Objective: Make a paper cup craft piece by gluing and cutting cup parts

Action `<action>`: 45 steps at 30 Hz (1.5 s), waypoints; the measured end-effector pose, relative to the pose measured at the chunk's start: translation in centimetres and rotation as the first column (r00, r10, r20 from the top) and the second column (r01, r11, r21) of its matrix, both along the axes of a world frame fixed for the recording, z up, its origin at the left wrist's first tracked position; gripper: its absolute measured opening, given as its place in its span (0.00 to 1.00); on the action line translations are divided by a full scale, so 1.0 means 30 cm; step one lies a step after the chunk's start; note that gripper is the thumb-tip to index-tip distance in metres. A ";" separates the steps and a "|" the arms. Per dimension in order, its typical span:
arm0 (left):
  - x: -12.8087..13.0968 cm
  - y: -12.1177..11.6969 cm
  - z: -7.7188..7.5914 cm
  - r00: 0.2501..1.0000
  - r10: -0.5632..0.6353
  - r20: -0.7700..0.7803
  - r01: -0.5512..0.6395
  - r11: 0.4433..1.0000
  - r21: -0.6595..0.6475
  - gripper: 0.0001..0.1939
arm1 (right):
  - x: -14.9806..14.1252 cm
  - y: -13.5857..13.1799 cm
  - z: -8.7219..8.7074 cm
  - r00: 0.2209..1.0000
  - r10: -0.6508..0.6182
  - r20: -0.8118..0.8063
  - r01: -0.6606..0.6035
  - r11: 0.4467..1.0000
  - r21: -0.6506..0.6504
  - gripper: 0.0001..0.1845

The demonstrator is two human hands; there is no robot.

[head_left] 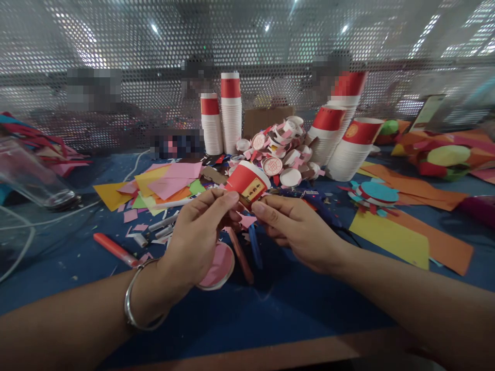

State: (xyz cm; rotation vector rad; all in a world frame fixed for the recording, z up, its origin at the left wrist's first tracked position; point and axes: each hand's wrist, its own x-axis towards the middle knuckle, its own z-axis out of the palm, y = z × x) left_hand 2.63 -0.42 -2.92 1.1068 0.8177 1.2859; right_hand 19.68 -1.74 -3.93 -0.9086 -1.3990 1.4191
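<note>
A red paper cup [243,178] with a white rim and a yellow printed panel is held tilted above the table, between my two hands. My left hand [199,232] pinches its lower left side with thumb and fingers. My right hand [296,232] has its thumb and forefinger closed at the lower right edge of the cup. The lower part of the cup is hidden behind my fingers. Beneath my left hand lies a round pink paper piece with a pale rim [221,267], partly covered. A brownish stick [240,257] and a blue stick-like piece [255,246] lie between my hands.
Stacks of paper cups [231,123] stand behind, with more at right [334,141]. A heap of cut cup bottoms [284,147] sits between them. Coloured paper [176,180], a red pen [115,250], a clear jar [42,178] and a turquoise paper piece [374,193] lie around.
</note>
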 end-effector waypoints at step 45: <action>0.004 -0.013 -0.013 0.999 -0.039 -0.010 0.039 0.999 0.016 0.07 | -0.001 0.003 -0.011 0.999 -0.028 0.035 0.027 0.999 0.032 0.27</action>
